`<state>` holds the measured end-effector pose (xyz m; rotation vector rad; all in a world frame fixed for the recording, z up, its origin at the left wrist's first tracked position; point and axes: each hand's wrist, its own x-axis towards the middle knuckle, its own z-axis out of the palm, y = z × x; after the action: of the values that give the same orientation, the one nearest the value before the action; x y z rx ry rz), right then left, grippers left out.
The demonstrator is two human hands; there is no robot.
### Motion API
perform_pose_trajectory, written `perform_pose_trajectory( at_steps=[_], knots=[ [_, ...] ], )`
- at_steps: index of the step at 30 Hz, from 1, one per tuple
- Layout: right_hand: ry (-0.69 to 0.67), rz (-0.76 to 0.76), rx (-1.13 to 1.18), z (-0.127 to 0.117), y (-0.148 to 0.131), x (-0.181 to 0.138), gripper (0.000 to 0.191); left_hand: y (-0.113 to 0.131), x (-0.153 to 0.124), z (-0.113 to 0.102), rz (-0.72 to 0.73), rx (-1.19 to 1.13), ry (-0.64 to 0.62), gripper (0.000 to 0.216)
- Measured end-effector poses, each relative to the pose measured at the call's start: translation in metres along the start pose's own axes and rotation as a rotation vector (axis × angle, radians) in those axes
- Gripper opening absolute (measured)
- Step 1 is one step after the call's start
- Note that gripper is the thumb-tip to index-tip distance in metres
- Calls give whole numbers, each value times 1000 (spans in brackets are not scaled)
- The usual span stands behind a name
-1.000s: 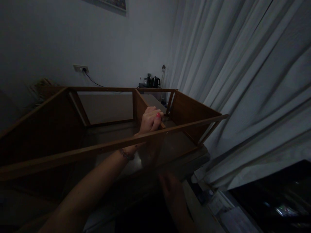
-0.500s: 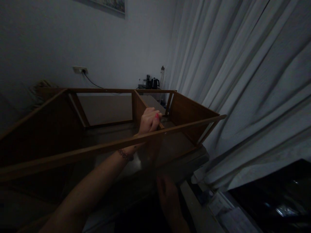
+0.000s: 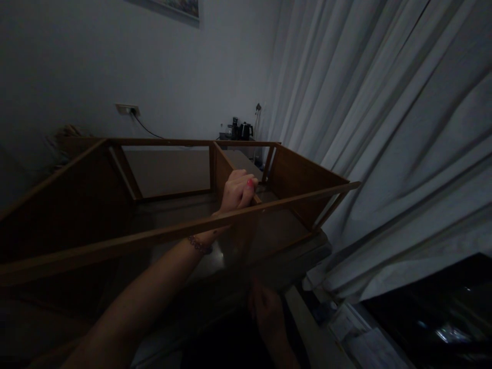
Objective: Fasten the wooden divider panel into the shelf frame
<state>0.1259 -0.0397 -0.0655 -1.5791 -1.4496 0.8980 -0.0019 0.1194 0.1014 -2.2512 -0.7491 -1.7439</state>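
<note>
A brown wooden cabinet frame [image 3: 307,177] lies on its back across a table in a dim room. My left hand [image 3: 238,191] reaches over the near rail [image 3: 134,240] and is closed round the top edge of the middle divider [image 3: 221,164]. A bracelet sits on that wrist. My right hand [image 3: 267,310] is low in the dark under the frame's near edge. Its fingers look curled, and what they hold is hidden.
White curtains [image 3: 384,128] hang close on the right. A wall socket [image 3: 127,108] with a cable is on the far wall. Dark kettles [image 3: 241,130] stand on a small table in the corner. Papers [image 3: 361,338] lie at lower right.
My right hand has shifted slightly lower under the frame. My left hand keeps its hold on the divider.
</note>
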Motion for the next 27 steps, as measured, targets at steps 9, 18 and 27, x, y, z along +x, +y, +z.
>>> perform_pose_trajectory(
  at_steps=[9, 18, 27],
  knots=[
    [-16, 109, 258, 9, 10, 1, 50, 2, 0, -1, -24, 11, -17, 40],
    [124, -274, -291, 1, 3, -1, 42, 2, 1, -2, -29, 2, -22, 41],
    [33, -333, -441, -6, -2, 0, 37, 2, 1, 0, -20, 3, 1, 41]
  ],
)
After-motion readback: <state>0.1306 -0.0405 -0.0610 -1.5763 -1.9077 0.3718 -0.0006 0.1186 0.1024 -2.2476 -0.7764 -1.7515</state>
